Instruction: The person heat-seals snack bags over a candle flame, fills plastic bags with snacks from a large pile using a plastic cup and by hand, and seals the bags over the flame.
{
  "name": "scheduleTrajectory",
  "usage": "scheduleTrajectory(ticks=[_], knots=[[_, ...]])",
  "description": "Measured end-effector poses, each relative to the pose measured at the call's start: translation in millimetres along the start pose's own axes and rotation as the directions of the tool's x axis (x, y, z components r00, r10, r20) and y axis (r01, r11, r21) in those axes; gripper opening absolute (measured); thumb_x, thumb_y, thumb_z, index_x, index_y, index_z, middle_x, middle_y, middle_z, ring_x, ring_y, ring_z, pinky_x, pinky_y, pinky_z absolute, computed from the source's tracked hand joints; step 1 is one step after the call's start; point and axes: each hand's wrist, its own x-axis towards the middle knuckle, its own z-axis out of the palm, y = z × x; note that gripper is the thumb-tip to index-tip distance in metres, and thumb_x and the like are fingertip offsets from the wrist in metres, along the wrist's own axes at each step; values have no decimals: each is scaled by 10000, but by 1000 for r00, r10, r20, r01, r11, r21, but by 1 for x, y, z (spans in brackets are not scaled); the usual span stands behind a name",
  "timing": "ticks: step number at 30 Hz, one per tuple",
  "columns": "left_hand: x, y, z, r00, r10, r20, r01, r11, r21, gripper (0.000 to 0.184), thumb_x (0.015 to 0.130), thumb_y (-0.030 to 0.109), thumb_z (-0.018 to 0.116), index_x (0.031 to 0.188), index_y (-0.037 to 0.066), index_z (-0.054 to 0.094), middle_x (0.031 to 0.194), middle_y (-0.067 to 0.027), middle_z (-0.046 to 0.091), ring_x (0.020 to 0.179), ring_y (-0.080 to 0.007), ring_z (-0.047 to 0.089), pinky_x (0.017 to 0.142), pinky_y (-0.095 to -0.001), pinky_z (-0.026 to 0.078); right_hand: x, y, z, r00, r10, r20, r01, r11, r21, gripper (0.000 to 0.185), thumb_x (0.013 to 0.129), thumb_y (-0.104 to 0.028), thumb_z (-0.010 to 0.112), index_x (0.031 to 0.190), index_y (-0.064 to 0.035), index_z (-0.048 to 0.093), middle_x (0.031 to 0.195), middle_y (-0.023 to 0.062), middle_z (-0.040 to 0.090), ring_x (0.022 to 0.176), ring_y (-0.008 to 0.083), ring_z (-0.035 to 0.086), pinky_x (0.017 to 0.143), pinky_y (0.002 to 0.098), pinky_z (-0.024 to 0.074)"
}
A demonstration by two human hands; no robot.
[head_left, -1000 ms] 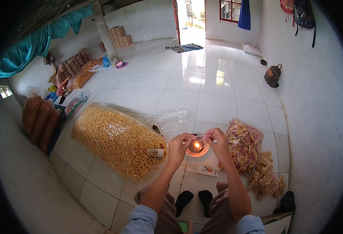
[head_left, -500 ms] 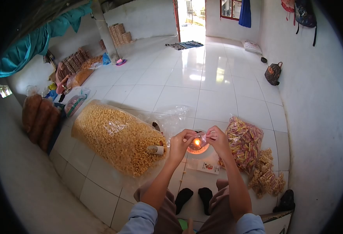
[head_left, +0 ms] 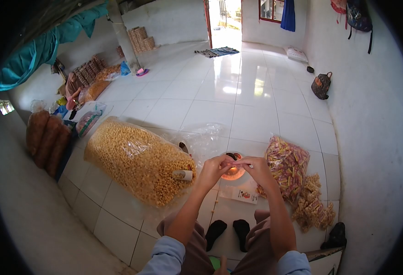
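Observation:
My left hand and my right hand meet over a round dish on the floor. Both sets of fingers pinch a small plastic packet, mostly hidden by them. Below it, a flame lights the dish orange, and the fingers largely cover it. A flat white plastic packet with a printed picture lies just in front of the dish. To the left, a large clear bag of yellow puffed snacks lies on its side, with a white scoop in its mouth.
A clear bag of small filled packets stands at right, with snack packets spilling beside it. My socked feet are below. Brown sacks lean at left. A person sits further back. A mat lies by the doorway.
My hands have drawn closer together over the dish, the right one turning inward and leftward. The flame, plainly visible before, is now mostly covered by my fingers.

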Motion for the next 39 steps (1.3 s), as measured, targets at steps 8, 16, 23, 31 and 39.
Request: scheduleTrajectory(ticks=[8,16,23,31,39], knots=[[3,10,-10,992,-75,104,78,997,-25,216,705,48,684,911,33,622,743,-44,627,635,-84,553,599,-217,452,0,6,-14,985,144,92,-154,982,113,193,768,49,547,933,23,641,874,113,652,763,155,633,687,243,513],[3,-28,-32,962,-237,134,267,918,-293,98,768,84,657,797,-3,621,705,-27,621,662,-65,563,629,-203,457,-3,10,-40,966,240,95,-255,829,498,258,817,-43,570,1031,98,562,941,172,619,824,217,635,742,281,537],[4,-26,-31,956,-264,132,287,933,-218,116,781,79,636,849,-15,641,770,-79,649,705,-87,592,654,-218,484,-3,17,-44,974,196,118,-229,821,523,297,819,-63,580,1061,104,537,1018,199,589,836,266,630,723,314,546],[2,-16,-27,967,-255,-12,242,929,-279,103,736,35,673,808,-32,643,763,-83,647,666,-83,586,634,-189,480,-7,7,-48,963,251,99,-268,844,465,279,828,-55,567,1050,112,541,982,189,601,815,226,630,734,294,541],[-16,-24,-26,971,-234,49,238,932,-275,129,757,66,655,844,-29,641,732,-62,642,656,-94,588,610,-217,476,-21,17,-41,965,236,114,-261,813,520,318,833,-99,576,1064,114,529,971,179,604,813,227,631,737,302,541]])
